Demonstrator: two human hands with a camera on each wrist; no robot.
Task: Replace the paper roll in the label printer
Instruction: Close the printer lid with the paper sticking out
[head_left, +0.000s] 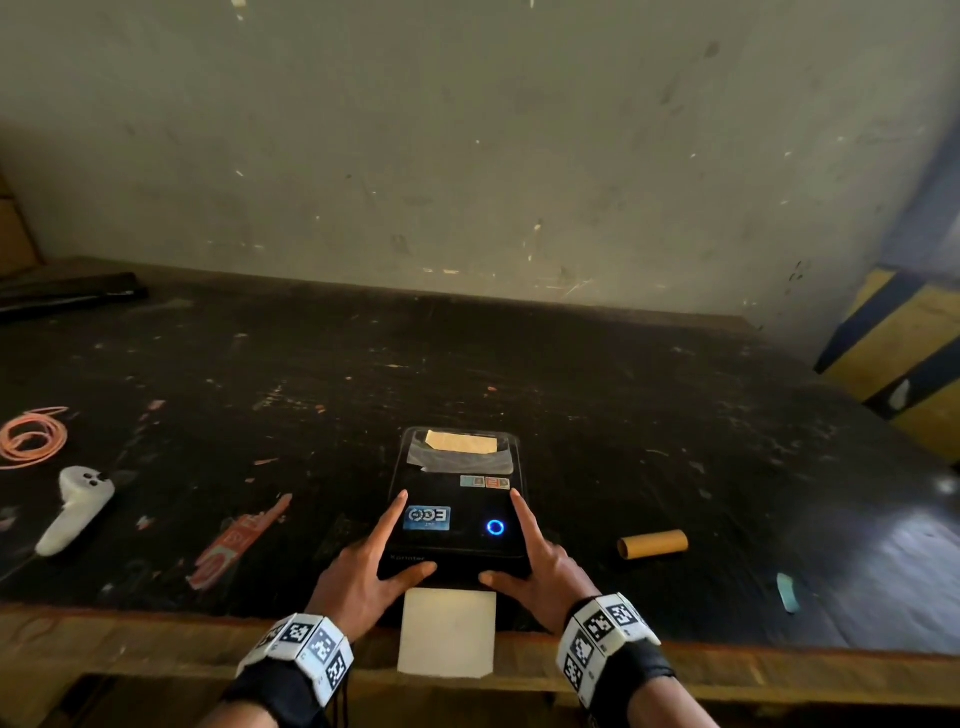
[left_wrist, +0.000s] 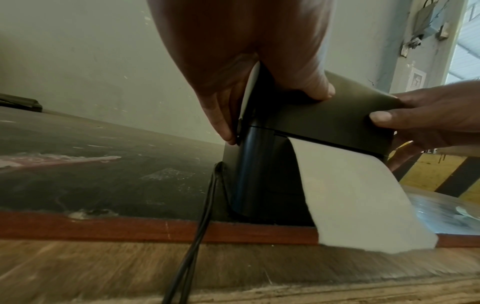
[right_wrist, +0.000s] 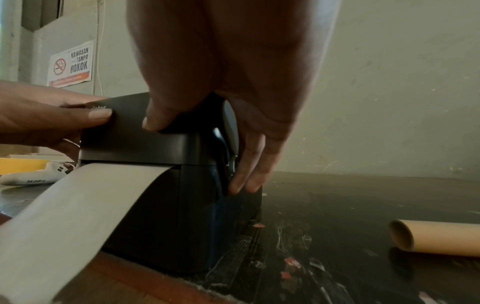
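Observation:
The black label printer sits near the table's front edge with its lid down and a blue ring light lit. A strip of white paper comes out of its front slot and hangs over the edge. My left hand presses the lid's left front corner: index finger flat on top, thumb on the front rim, the other fingers straight down the side. My right hand mirrors it on the right, fingers down that side. An empty cardboard core lies on the table to the right.
On the left lie a white controller, a coiled orange cord and a red-and-white wrapper. A black cable drops over the wooden table edge. A yellow-and-dark striped barrier stands at the right.

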